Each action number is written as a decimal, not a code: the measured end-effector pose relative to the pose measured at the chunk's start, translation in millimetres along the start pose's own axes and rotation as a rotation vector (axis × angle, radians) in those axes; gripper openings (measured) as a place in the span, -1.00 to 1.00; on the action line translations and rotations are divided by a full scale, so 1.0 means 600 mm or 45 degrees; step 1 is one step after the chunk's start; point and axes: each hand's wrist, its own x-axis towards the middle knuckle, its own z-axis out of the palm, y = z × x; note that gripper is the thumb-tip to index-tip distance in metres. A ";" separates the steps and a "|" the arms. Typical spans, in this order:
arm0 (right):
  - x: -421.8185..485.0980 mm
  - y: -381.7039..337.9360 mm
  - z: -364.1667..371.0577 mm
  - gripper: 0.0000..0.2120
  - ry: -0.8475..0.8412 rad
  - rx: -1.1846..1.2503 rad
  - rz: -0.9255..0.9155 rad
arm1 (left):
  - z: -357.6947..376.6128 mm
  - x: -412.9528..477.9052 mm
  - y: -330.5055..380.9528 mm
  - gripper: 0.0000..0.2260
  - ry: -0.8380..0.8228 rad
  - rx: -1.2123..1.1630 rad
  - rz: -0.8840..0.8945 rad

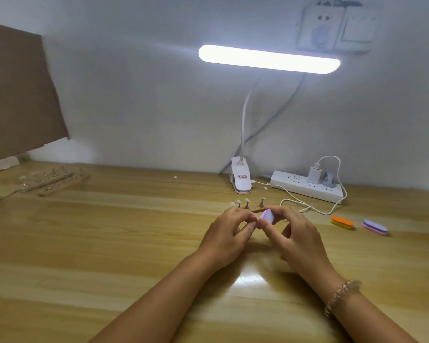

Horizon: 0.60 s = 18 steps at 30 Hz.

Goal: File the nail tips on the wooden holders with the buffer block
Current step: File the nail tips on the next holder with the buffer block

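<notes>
A small purple-and-white buffer block (267,216) is pinched in my right hand (292,233) at the middle of the table. My left hand (229,231) is closed beside it, fingertips touching the block's left end; what it pinches is hidden, probably a nail tip on its peg. Just behind the hands lies a wooden holder strip (333,211) with several pegs carrying pale nail tips (247,200). More wooden holders (52,180) with pegs lie at the far left of the table.
A clip-on lamp (242,180) stands behind the hands, its lit bar above. A white power strip (307,185) with a charger and cable sits at back right. An orange-yellow buffer (342,222) and a purple-pink buffer (375,227) lie to the right. Cardboard (18,95) leans at left.
</notes>
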 end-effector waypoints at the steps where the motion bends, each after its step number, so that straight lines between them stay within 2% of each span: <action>1: -0.001 0.000 -0.001 -0.71 0.008 -0.027 -0.003 | 0.001 0.000 -0.001 -0.89 0.004 -0.004 0.006; 5: -0.015 -0.018 0.005 -0.67 -0.009 -0.157 -0.229 | -0.001 0.000 -0.006 -0.87 -0.003 0.009 0.004; 9: -0.002 -0.003 0.001 -0.77 0.028 -0.069 -0.021 | 0.000 0.003 -0.006 -0.90 0.022 -0.028 0.002; 11: 0.001 0.006 -0.003 -0.80 0.082 -0.018 0.044 | 0.001 0.002 -0.003 -0.84 0.018 -0.060 0.000; 13: -0.003 0.001 -0.002 -0.76 0.111 -0.004 -0.021 | 0.000 0.001 -0.001 -0.82 0.010 -0.067 -0.001; 16: -0.013 -0.016 0.005 -0.64 -0.044 -0.069 -0.179 | 0.001 0.001 -0.002 -0.85 -0.015 0.036 -0.002; 18: -0.008 -0.011 0.005 -0.67 -0.045 -0.096 -0.118 | 0.001 0.002 -0.002 -0.86 -0.007 0.036 -0.009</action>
